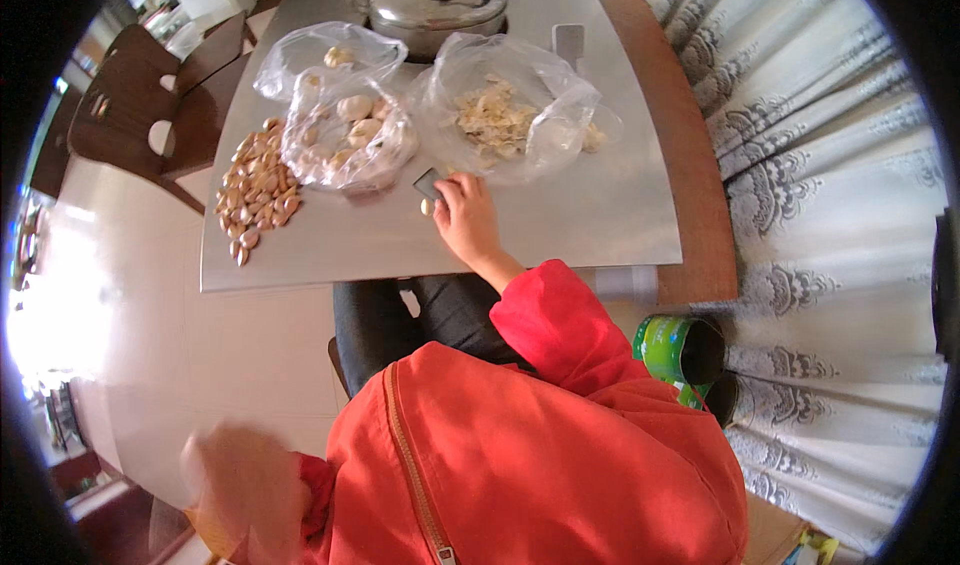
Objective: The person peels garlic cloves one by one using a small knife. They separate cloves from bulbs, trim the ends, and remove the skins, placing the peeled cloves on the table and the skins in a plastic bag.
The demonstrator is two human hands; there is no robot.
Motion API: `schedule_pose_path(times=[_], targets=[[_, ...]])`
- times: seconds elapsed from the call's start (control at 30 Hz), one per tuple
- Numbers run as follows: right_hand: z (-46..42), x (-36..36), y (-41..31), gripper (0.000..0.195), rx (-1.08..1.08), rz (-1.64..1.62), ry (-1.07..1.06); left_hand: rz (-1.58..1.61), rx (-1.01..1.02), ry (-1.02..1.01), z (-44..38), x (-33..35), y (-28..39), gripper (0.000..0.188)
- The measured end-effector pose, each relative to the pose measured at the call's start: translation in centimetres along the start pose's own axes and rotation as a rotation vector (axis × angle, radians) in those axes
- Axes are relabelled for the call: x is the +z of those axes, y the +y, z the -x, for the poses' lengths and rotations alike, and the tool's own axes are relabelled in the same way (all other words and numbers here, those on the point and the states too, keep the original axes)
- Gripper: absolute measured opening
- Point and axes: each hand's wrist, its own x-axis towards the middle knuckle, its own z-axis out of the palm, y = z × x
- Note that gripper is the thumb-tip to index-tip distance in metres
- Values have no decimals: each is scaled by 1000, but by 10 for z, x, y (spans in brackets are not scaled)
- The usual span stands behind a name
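Note:
My right hand (471, 220) is over the front of the metal-topped table (570, 220), its fingers closed on a small flat dark-grey blade-like piece (428, 183). One pale garlic clove (426, 207) lies on the metal just beside that piece. My left hand (251, 482) hangs low at the left of my body, off the table; it is blurred, so its fingers cannot be made out. Many unpeeled garlic cloves (259, 186) form a loose pile at the table's left edge. Between the pile and my right hand, a clear plastic bag (352, 179) holds several garlic bulbs (364, 131).
Garlic skins (495, 119) fill part of another open plastic bag (559, 92). A lidded steel pot (439, 14) stands at the back, with a grey rectangular object (568, 41) to its right. Brown chairs (124, 92) are at left, a patterned curtain (810, 190) at right, green containers (664, 344) below.

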Motion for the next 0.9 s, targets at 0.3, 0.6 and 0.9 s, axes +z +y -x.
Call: schedule_pose_path(times=[0.3,0.6,0.9], targets=[[4,-1,-8,25,-52,-46,61,606,-851,396,-1,13,-51,21],[12,-55,-64,37,-132,-261,54,348,-921,407,-21,-7,-90,22],[-28,-60,-58,23,-453,-105,-41,170,-925,246,-52,-4,-137,23]])
